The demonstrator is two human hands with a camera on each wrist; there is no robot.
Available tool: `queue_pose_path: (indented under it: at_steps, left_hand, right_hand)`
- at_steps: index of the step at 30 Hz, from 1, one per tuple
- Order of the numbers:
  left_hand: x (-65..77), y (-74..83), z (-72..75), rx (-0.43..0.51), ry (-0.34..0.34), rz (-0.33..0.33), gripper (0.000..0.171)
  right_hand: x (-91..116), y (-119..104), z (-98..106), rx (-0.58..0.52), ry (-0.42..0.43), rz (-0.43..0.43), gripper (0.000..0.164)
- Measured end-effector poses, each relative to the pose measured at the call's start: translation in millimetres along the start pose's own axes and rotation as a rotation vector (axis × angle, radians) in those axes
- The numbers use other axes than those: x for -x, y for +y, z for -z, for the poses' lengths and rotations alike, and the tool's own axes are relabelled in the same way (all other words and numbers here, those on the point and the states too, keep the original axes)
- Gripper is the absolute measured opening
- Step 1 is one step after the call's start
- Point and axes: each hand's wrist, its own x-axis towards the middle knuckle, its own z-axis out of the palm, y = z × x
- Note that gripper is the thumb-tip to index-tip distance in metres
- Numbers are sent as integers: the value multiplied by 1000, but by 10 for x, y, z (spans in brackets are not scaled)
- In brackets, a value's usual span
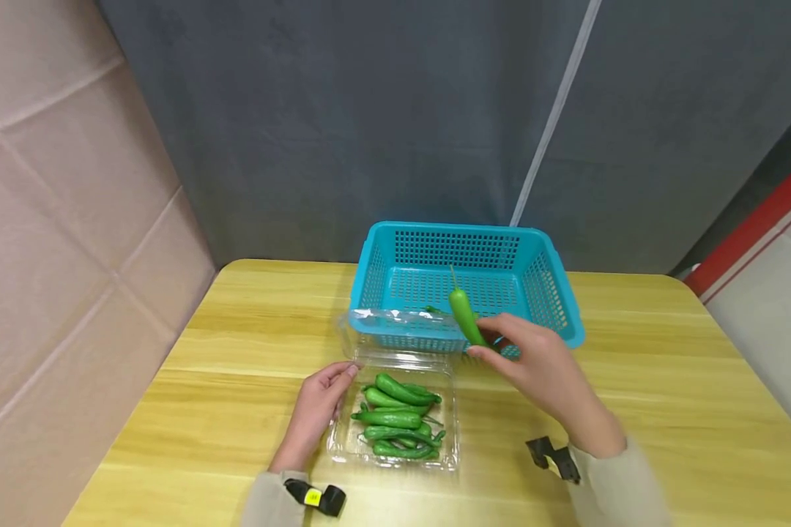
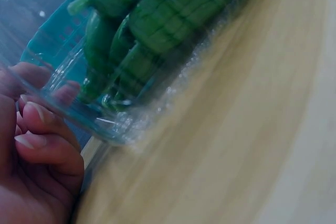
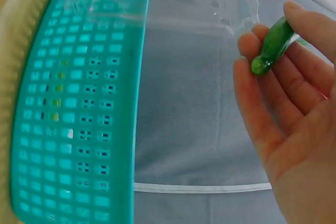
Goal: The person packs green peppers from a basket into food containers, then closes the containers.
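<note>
Between the fingertips and thumb of my right hand (image 1: 543,366) is a green pepper (image 1: 463,313), held in the air over the near side of the blue basket (image 1: 461,228), its thin stem pointing up in the head view. The right wrist view shows one rounded end of that pepper (image 3: 273,45). On the table stands an open clear plastic clamshell box (image 1: 341,448) with several green peppers (image 1: 392,419) lying in it. My left hand (image 1: 316,406) grips the box's left edge near the hinge; in the left wrist view its fingers (image 2: 47,148) are curled by the clear wall.
Behind the box, its raised clear lid (image 1: 395,338) overlaps the basket's near wall. A few bits of green show inside the basket, mostly hidden by the lid and hand. A grey curtain (image 1: 343,132) hangs behind the wooden table (image 1: 250,329), and a pale wall (image 1: 59,241) is at left.
</note>
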Motion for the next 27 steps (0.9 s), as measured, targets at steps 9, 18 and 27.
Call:
queue_pose_path:
  at_steps: [9, 18, 27]
  left_hand:
    - [-8, 13, -16, -4, 2, 1, 23]
    - [-114, -177, 9, 7, 9, 12, 28]
    - [-121, -227, 26, -2, 15, 3, 35]
  right_hand:
    - [154, 30, -190, -104, 69, 45, 30]
    - [193, 37, -316, -163, 45, 76, 34]
    - [212, 18, -422, -108, -14, 88, 32]
